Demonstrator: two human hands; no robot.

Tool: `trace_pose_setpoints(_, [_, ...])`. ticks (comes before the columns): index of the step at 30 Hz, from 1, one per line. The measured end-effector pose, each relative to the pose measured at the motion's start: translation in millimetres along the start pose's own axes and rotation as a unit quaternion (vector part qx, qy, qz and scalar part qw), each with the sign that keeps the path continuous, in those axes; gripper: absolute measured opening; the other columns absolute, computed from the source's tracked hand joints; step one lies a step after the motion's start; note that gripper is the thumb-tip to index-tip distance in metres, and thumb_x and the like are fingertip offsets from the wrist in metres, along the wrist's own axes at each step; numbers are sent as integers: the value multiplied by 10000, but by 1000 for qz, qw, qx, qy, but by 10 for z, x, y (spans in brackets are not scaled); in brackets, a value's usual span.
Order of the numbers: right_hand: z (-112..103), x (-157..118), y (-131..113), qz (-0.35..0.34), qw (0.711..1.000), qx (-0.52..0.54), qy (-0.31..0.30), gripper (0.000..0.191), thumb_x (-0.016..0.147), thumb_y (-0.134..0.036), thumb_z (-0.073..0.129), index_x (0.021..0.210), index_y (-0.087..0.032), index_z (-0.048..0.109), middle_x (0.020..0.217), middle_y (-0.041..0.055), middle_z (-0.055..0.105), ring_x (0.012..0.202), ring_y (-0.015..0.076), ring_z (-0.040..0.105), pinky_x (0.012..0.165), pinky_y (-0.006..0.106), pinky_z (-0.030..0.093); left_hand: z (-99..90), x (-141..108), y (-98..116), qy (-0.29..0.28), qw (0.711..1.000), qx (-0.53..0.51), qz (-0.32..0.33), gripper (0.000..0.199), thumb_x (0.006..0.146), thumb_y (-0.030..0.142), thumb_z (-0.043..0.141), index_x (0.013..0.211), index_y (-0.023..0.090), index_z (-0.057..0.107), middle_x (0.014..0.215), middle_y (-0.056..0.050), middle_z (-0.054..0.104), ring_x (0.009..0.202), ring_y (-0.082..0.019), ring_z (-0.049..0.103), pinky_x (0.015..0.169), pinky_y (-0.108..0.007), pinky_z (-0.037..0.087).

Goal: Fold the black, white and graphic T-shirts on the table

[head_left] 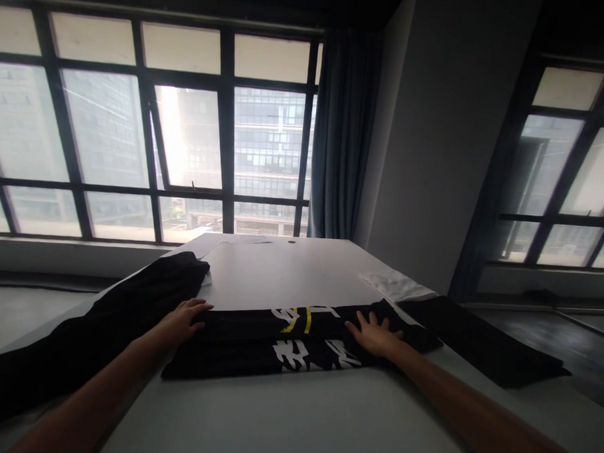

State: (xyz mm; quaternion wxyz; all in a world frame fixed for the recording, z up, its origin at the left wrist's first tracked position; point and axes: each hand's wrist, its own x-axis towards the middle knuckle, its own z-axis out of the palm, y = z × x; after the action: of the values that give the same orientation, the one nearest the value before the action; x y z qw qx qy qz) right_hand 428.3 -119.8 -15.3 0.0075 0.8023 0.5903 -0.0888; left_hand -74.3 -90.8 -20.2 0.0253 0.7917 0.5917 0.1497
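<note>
A black garment [227, 350] with white and yellow print lies folded into a wide strip across the white table. It looks like a T-shirt, though the folding hides its full shape. My left hand [188, 318] rests at the strip's far left corner, fingers stretched out and apart from the thumb. On the right part of the strip, my right hand [374, 333] lies flat with its fingers spread. Neither hand grips the cloth.
Dark clothing [130, 307] is heaped along the left side of the table [284, 267]. At the right edge lie another black folded cloth [487, 338] and a white cloth [399, 286]. Windows, a blue curtain [341, 138] and a pillar [438, 140] stand beyond.
</note>
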Motion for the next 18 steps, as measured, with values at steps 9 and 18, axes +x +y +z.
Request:
trace_pose_setpoints(9, [-31, 885, -218, -147, 988, -39, 24, 697, 944, -650, 214, 1557, -320, 204, 1643, 60, 125, 1490, 353, 110, 1145, 623, 135, -285, -220, 506, -113, 991, -35, 63, 599, 703, 110, 515, 1248, 321, 647, 1467, 5, 514, 1361, -277, 442, 1149, -431, 346])
trace_pose_setpoints(18, [-189, 1024, -367, -78, 987, -103, 98, 673, 952, -621, 276, 1454, -203, 440, 1473, 191, 449, 1325, 384, 447, 1029, 561, 367, -203, -159, 674, -78, 996, -8, -35, 375, 888, 387, 433, 1168, 243, 637, 1091, -81, 666, 968, -252, 655, 845, -373, 503])
